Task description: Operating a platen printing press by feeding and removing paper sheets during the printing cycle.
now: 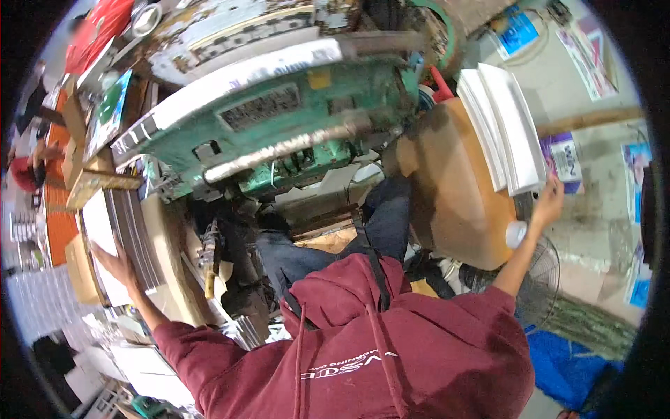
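I sit at a worn green machine [279,133] in a maroon hoodie. My left hand [115,264] rests flat on a stack of white sheets [98,230] at my left side. My right hand [548,202] reaches out to the right and touches the near edge of a stack of white sheets [506,126] lying on a brown rounded table [447,188]. Whether the fingers grip a sheet cannot be made out.
A small white cap [516,234] sits at the brown table's edge. A fan [541,279] stands below my right arm. Printed papers [562,157] lie on the floor at right. Another person in red [98,28] is at the far upper left.
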Tool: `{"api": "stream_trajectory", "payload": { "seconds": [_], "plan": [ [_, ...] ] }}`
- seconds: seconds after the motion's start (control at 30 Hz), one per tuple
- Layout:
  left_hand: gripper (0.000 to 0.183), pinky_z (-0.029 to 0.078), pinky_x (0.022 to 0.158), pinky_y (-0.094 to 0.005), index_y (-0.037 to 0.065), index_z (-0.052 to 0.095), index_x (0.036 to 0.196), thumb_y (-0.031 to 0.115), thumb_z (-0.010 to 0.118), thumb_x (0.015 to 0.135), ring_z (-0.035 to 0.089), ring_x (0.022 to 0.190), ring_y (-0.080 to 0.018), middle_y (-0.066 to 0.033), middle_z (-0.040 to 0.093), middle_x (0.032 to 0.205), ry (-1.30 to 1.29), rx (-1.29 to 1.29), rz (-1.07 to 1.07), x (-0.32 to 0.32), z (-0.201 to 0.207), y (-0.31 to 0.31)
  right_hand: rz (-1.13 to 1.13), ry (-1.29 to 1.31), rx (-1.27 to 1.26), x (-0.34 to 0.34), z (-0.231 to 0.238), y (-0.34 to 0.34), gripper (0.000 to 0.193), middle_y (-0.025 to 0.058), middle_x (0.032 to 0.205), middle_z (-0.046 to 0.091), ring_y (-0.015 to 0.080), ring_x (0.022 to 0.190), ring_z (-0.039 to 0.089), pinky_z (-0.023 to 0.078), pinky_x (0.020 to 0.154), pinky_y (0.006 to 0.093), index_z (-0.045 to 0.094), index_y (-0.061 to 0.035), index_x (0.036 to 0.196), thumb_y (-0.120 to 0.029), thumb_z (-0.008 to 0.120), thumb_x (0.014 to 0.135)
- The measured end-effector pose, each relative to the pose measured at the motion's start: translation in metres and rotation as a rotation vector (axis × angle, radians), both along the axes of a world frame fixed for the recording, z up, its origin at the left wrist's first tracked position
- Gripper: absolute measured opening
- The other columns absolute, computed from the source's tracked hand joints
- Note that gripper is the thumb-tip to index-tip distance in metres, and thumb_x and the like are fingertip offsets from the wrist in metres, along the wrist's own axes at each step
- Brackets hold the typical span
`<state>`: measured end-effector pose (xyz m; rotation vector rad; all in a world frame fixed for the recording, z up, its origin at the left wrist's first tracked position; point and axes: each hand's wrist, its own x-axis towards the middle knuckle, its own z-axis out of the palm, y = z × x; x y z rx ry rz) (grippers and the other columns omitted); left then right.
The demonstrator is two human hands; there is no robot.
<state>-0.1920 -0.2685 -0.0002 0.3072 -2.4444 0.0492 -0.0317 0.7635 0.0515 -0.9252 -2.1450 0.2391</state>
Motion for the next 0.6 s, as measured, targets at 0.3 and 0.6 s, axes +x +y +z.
{"api": "stream_trajectory", "payload": {
  "seconds": [0.3,0.6],
  "plan": [
    [0.066,0.020,0.124,-0.0476,0.008,0.042,0.154,0.042,0.061,0.100,0.029,0.151,-0.0347,-0.0205,0.035,0.161,-0.503,0.128,-0.697,-0.129,0.051,0.248,0.454,0.183,-0.266,-0.052,0.091,-0.066,0.031,0.0100,0.119,0.072,0.0168,0.112,0.065,0.049,0.101,0.0324,0.071,0.0003,0.122,-0.021,0.055,0.106],
    [0.107,0.020,0.124,-0.0519,0.003,0.025,0.159,0.073,0.059,0.086,0.026,0.151,-0.0406,-0.0241,0.028,0.163,-0.724,0.083,-0.846,0.061,0.028,0.345,1.270,-0.321,-0.759,-0.210,-0.009,-0.218,0.029,0.0086,0.119,0.072,0.0158,0.115,0.062,0.047,0.103,0.0313,0.075,-0.0011,0.114,-0.026,0.065,0.101]
  ]
}}
